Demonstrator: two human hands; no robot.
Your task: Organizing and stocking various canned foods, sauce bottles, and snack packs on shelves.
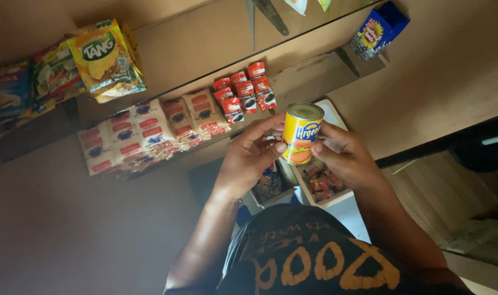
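The yellow can [302,134] sits in the middle of the frame, held upright between both my hands, its silver lid facing up and its label turned toward me. My left hand [249,158] curls around its left side, thumb pressed low on the label and fingers reaching behind the rim. My right hand [344,155] closes on the right side, fingers wrapped partway around the body. So both hands are closed on the can, neither one free.

As far as I can judge, the can is lifted and not resting on anything; it has not been set down on a shelf. Beyond it, left of centre, beige sachets [145,134] hang in strips, and small red sachets [244,93] hang just above the can. In the upper left are yellow drink-mix packets [104,60], and a blue packet [377,30] sits at upper right. Below my hands, a white tray [321,186] holds small wrapped sweets. The can touches none of these.
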